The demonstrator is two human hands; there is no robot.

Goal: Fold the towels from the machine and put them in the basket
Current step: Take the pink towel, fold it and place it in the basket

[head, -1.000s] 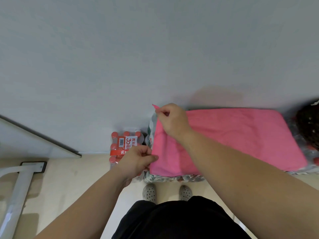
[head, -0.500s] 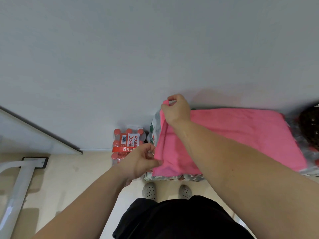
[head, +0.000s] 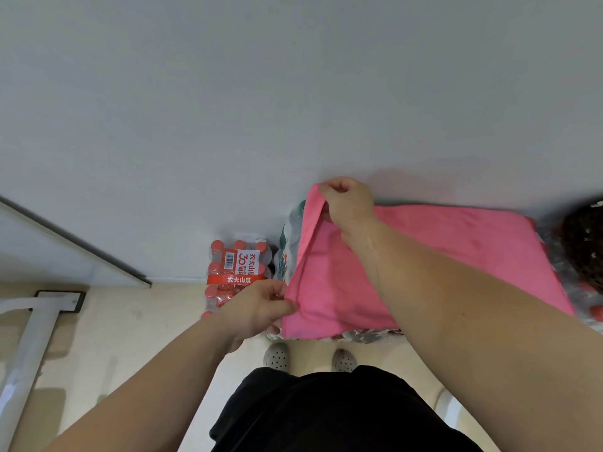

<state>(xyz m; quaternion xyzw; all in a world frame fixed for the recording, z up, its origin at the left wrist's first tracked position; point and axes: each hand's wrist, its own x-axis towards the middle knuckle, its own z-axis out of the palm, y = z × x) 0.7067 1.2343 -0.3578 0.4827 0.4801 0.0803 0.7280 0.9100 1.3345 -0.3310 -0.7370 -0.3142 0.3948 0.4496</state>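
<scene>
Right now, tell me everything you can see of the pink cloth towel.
The pink cloth towel is plain, soft-looking fabric with no visible pattern. It lies spread mostly flat over clear-wrapped bottle packs, its far edge close to the white wall. Its left edge is raised. The right hand pinches the far left corner, and the left hand pinches the near left corner.

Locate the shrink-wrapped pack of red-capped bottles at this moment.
In the head view, the bottle pack stands on the floor against the wall, left of centre, just left of the pink towel and beyond the left hand.
</scene>
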